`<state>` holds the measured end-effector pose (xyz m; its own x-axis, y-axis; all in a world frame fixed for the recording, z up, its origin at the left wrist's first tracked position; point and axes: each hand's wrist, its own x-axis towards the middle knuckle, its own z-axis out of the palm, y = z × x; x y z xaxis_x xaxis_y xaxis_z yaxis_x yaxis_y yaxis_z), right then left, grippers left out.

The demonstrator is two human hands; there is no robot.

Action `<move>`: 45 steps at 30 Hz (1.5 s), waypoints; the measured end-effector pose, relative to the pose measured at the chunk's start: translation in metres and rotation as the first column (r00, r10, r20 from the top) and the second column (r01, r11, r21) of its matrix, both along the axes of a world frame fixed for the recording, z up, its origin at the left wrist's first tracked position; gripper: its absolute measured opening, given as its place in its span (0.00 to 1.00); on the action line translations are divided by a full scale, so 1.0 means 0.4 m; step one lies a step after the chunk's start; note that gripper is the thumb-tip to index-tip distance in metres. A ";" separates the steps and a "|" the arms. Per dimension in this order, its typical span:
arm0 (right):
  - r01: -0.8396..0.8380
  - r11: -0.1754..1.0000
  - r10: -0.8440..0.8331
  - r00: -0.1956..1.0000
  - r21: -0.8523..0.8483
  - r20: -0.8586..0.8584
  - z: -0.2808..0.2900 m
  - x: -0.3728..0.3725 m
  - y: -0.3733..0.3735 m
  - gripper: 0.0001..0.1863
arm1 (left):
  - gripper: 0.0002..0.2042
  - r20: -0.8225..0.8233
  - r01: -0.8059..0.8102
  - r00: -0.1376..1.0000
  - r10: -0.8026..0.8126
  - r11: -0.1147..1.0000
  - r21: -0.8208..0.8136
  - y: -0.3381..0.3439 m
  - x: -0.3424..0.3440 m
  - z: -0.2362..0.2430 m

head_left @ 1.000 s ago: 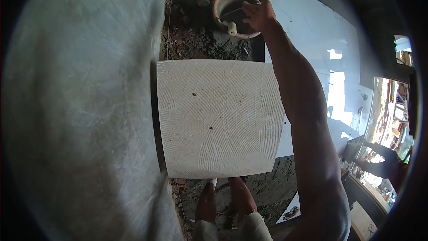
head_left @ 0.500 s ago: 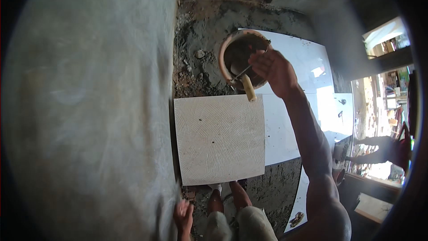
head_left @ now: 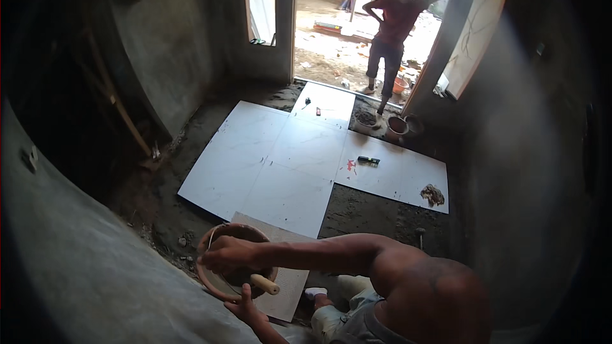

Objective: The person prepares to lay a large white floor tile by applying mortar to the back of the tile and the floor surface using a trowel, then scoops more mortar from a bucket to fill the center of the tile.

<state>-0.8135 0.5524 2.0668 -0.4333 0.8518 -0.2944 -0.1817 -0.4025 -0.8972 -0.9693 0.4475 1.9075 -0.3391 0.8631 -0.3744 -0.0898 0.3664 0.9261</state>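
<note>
A round brown bucket (head_left: 205, 280) is at the lower left by the wall, overlapping the ribbed, pale tile (head_left: 287, 309) in view. My right hand (head_left: 226, 253) reaches across and is closed on the bucket's thin wire handle (head_left: 211, 237). From the bucket sticks a tool's wooden grip (head_left: 265, 284); the rest of that tool is hidden inside. My left hand (head_left: 245, 309) is low beside the bucket's near rim, thumb raised and fingers apart, with nothing seen in it. Whether it touches the rim I cannot tell.
Large white tiles (head_left: 299, 159) cover mid-floor, edged by dark wet mortar (head_left: 363, 211). On them lie a green-and-black tool (head_left: 368, 161) and a brown clump (head_left: 432, 195). A mallet-like tool (head_left: 420, 236) stands right. Another person (head_left: 398, 22) leans in the doorway near more buckets (head_left: 396, 126).
The view has swung round toward the doorway. My right hand keeps its hold on the bucket's handle, and the bucket now appears close to my left hand, which has come up from beside the wall.
</note>
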 end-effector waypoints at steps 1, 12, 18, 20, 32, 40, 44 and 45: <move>-0.037 0.993 0.012 0.975 0.109 0.223 0.049 0.063 -0.110 0.19 | 0.34 -0.016 0.041 0.999 -0.040 0.999 0.027 -0.086 0.066 0.059; -0.088 0.868 -0.192 0.848 0.489 0.494 0.007 0.662 -1.259 0.24 | 0.19 -0.470 0.117 0.880 0.069 0.928 0.354 -1.169 0.608 0.106; -0.152 0.975 -0.086 0.416 0.162 0.905 -0.019 0.965 -1.962 0.31 | 0.14 -0.078 -0.091 0.992 0.104 0.983 0.161 -1.569 0.801 0.178; -0.134 0.982 -0.030 0.581 0.132 0.813 -0.116 0.999 -2.086 0.33 | 0.13 -0.069 -0.065 0.995 0.077 0.986 0.153 -1.654 0.851 0.200; -0.142 0.988 0.008 0.474 0.067 0.880 0.028 0.969 -2.233 0.28 | 0.15 -0.129 0.156 0.983 -0.131 0.964 0.214 -1.852 0.888 0.260; -0.164 0.986 0.135 0.720 -0.021 0.681 -0.066 0.899 -2.068 0.25 | 0.14 -0.123 0.197 0.978 -0.170 0.946 0.256 -1.762 0.765 0.250; -0.089 0.995 0.100 0.748 -0.051 0.656 -0.007 0.823 -2.003 0.19 | 0.13 -0.043 0.153 0.988 -0.148 0.959 0.238 -1.689 0.698 0.246; -0.029 0.999 0.052 0.772 -0.046 0.634 -0.002 0.805 -1.984 0.15 | 0.12 -0.057 0.169 0.985 -0.160 0.958 0.231 -1.669 0.685 0.246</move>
<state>-0.4914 -0.2413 2.0660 -0.1717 0.8230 -0.5414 0.4413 -0.4271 -0.7892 -0.6954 -0.2201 2.0060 -0.1951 0.9700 -0.1448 -0.0099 0.1457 0.9893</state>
